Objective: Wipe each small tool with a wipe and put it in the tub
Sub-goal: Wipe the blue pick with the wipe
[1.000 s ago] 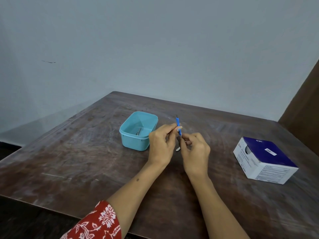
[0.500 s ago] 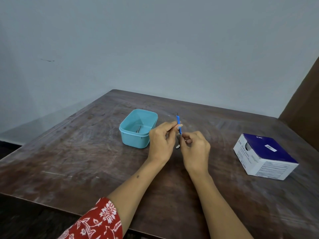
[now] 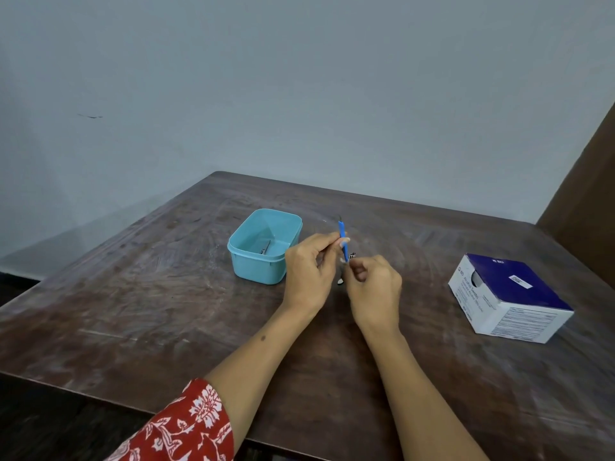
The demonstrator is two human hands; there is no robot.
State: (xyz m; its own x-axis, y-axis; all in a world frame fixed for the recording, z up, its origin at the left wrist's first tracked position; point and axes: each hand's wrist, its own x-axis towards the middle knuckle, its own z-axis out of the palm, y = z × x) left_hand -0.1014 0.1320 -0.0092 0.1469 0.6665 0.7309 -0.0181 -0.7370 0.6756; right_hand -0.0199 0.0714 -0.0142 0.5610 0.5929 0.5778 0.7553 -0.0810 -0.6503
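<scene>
A: Left hand?

B: Raised over the middle of the dark wooden table, fingers curled, thumb and forefinger pinching the upper part of a thin blue tool. Held nearly upright, tilted slightly, dark tip at the top.

A: Right hand?

B: Just beside the left, nearly touching it. Fingers curled in at the tool's lower end, pinching a small pale scrap there, probably the wipe, mostly hidden by the fingers. Cannot tell whether wrapped round the shaft or only pressed to it.

A: Below the hands?

B: A small dark and pale bit showing between the wrists; too small to name. Another speck just above the right knuckles, also unclear.

A: Tub?

B: Light blue tub, lidless, standing on the table just left of the left hand, close to but apart from it. Inside, 1 small metal tool lying on the bottom.

A: Elsewhere?

B: A blue and white carton of swabs well off to the right, resting flat, round opening on its left face. Red patterned sleeve on the left arm, near edge. Pale wall behind, brown panel at far right.
</scene>
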